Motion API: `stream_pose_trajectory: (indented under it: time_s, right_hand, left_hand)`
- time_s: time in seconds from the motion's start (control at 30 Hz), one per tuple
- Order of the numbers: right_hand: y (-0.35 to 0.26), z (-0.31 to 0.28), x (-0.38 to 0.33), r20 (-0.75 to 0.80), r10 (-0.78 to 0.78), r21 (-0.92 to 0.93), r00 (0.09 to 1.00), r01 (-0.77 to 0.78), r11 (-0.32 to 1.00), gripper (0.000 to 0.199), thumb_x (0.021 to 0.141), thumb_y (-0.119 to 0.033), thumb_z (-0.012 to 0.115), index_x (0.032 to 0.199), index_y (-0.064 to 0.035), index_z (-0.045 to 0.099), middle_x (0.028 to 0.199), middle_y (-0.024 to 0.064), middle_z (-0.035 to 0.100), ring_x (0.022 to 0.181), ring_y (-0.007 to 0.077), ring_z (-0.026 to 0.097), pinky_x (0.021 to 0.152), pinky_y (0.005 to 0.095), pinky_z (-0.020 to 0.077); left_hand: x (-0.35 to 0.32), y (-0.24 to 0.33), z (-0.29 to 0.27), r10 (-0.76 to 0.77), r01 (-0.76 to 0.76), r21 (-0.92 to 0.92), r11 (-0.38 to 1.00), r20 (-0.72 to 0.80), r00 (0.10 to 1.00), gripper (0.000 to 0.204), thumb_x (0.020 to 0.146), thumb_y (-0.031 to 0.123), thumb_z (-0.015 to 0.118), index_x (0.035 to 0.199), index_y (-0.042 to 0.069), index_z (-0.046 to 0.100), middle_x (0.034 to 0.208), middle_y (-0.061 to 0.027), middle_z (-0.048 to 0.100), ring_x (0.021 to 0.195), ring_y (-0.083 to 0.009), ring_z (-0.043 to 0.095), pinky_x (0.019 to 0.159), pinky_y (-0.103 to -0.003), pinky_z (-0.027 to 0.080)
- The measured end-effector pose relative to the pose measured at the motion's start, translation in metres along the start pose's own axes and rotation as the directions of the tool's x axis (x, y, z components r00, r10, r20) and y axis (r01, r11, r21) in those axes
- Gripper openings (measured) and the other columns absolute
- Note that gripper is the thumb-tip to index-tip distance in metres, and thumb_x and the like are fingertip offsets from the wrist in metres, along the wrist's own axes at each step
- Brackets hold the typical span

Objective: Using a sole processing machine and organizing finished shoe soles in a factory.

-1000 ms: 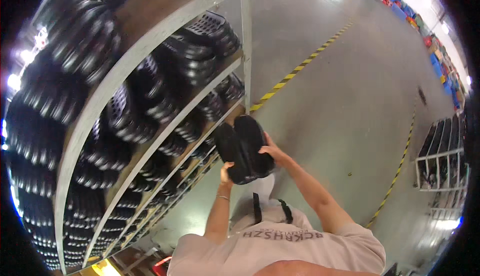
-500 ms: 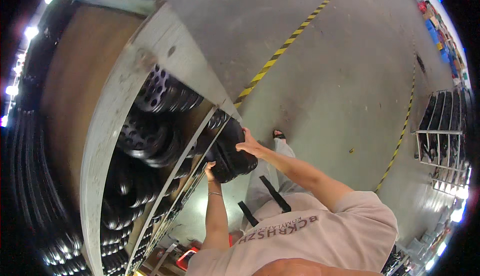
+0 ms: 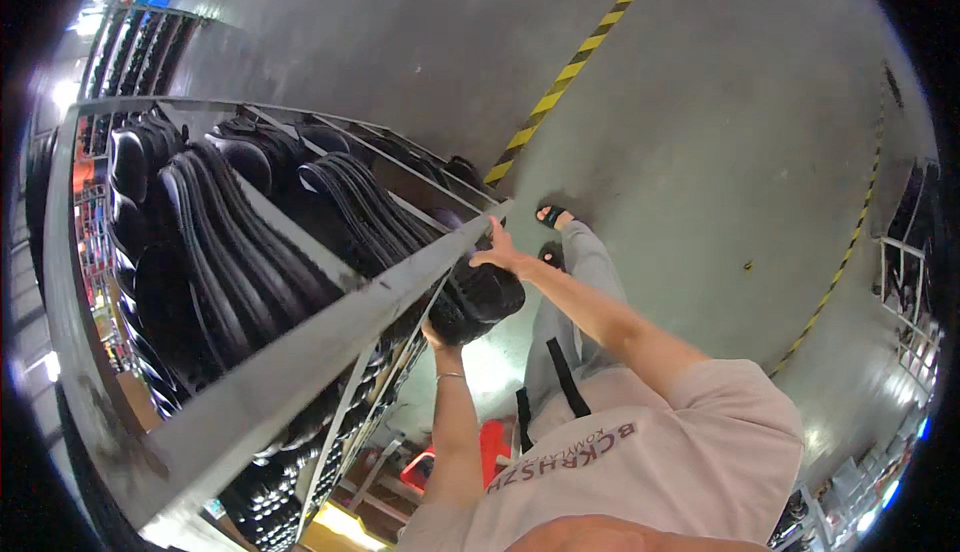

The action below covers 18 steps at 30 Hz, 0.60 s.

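Observation:
Between my two hands is a stack of black, curved, nested pieces [image 3: 482, 297], at the near end of a metal shelf rack [image 3: 290, 377]. Their exact kind does not show. My right hand [image 3: 497, 255] grips the far upper side, thumb and fingers spread around it. From the near left side my left hand [image 3: 433, 335] holds the stack's edge, its fingers partly hidden behind the rack and the black pieces. Similar black curved pieces [image 3: 235, 252] stand packed in rows on the rack to my left.
A grey rail of the rack runs close beside both hands. Yellow and black floor tape [image 3: 570, 72] crosses ahead. Another rack [image 3: 905, 252] stands far right. Something red [image 3: 493, 452] lies below my left arm, near a yellow object [image 3: 345, 527].
My view has shifted, so the rack's upper rows of black pieces now show where a brown board was. Both hands stay on the stack, which appears slightly farther right and higher.

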State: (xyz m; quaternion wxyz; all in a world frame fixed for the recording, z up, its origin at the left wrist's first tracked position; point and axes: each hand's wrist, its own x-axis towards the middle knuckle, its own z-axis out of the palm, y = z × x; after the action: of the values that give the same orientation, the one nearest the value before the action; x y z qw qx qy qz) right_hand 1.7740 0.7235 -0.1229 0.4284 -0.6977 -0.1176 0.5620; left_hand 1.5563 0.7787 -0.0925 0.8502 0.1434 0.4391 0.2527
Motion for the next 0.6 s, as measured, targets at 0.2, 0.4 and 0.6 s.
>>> stream_pose_trajectory:
  time_s: [0.2, 0.4, 0.6]
  right_hand:
    - [-0.011, -0.018, 0.015, 0.054, -0.033, 0.424, 0.998, 0.007, 0.906, 0.062, 0.073, -0.043, 0.067, 0.122, -0.0067, 0.058, 0.114, 0.0107, 0.061, 0.111, 0.0261, 0.053, 0.089, 0.0398, 0.0444]
    - [-0.084, -0.018, 0.066, 0.26, 0.193, -0.555, 0.946, -0.017, 0.832, 0.06, 0.065, -0.061, 0.067, 0.097, -0.0109, 0.072, 0.102, 0.0142, 0.068, 0.101, 0.0331, 0.059, 0.091, 0.0456, 0.0377]
    - [-0.117, 0.006, 0.079, 0.352, 0.167, -0.796, 0.921, 0.201, 0.571, 0.064, 0.059, -0.056, 0.075, 0.104, -0.0104, 0.069, 0.112, 0.0113, 0.066, 0.105, 0.0323, 0.058, 0.093, 0.0425, 0.0338]
  left_hand:
    - [-0.016, 0.008, 0.006, 0.02, -0.025, -0.148, 0.989, -0.037, 0.999, 0.071, 0.085, 0.06, 0.045, 0.135, 0.009, 0.049, 0.139, -0.0106, 0.047, 0.13, -0.0333, 0.039, 0.111, -0.05, 0.027]
    - [-0.023, 0.014, 0.03, -0.001, -0.003, -0.199, 0.98, -0.021, 1.0, 0.067, 0.089, 0.051, 0.042, 0.142, 0.01, 0.038, 0.148, -0.0094, 0.035, 0.135, -0.0352, 0.032, 0.109, -0.056, 0.026]
    - [-0.015, 0.018, 0.047, 0.067, -0.087, -0.15, 0.985, -0.132, 0.989, 0.066, 0.09, 0.05, 0.043, 0.141, 0.01, 0.038, 0.147, -0.0098, 0.036, 0.135, -0.0353, 0.033, 0.109, -0.056, 0.026]
